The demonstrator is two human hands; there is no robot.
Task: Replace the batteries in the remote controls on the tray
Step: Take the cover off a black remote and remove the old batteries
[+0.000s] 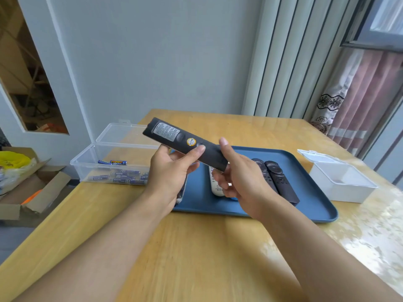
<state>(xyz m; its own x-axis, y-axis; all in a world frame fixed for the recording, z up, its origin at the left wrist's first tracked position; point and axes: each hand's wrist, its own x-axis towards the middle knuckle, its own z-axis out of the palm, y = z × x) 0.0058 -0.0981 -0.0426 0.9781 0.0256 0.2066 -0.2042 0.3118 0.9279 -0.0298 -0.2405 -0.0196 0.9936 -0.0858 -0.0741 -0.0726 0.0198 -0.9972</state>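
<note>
I hold a black remote control (174,138) above the blue tray (314,205), its back side up, showing a grey label and a round yellow sticker. My left hand (172,173) grips its middle with the thumb on top. My right hand (237,177) holds its near end, thumb pressed on the back cover. On the tray lie two black remotes (277,177) side by side and a white remote (216,186), partly hidden by my right hand. Another dark remote (182,194) peeks out under my left hand.
A clear plastic box (113,166) with its lid open holds several blue batteries at the table's left. A small white box (342,182) with an open lid stands right of the tray. Cardboard boxes (32,192) sit on the floor to the left. A curtain hangs at the right.
</note>
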